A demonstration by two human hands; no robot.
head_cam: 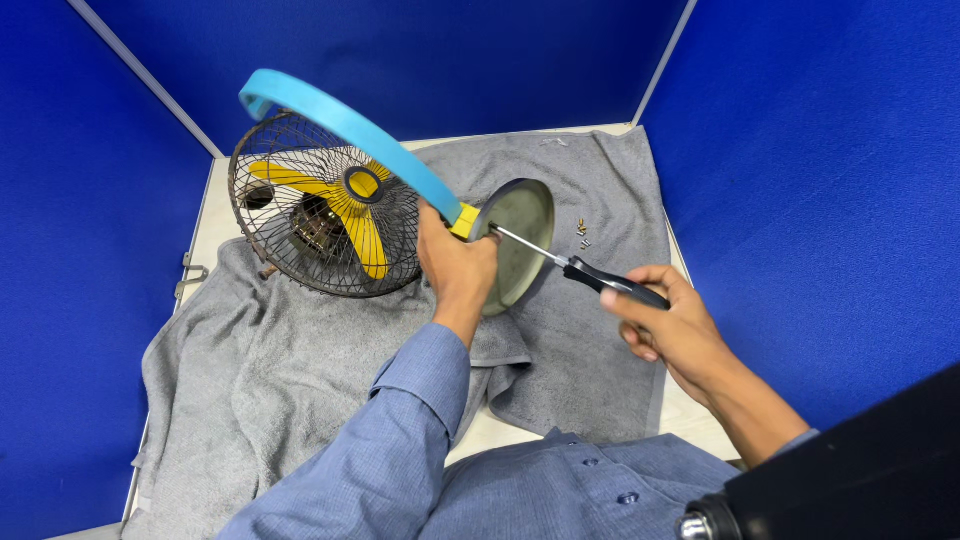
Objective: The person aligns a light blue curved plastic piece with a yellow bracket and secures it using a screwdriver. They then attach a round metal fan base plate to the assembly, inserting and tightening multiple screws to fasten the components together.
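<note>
Nearest the camera, a black rounded object (850, 470) fills the lower right corner, with the person's blue shirt (560, 480) just beside it. From there the left hand (455, 265) reaches forward and its grip is closed around the yellow joint (463, 222) where a light blue arm (340, 125) meets the round grey base (520, 240) of a small fan. That base is tipped up on edge, its flat underside turned toward the right. The right hand (665, 320) is wrapped around the black handle of a screwdriver (590, 275), whose metal shaft runs up and left to the base; its tip seems to touch the underside near the joint, though that spot is small. A dark wire cage (320, 205) with yellow blades (350, 215) inside rests on a rumpled grey towel (260, 370) covering the tabletop (215, 215). Several small screws (583, 233) lie on the towel, just right of the base.
</note>
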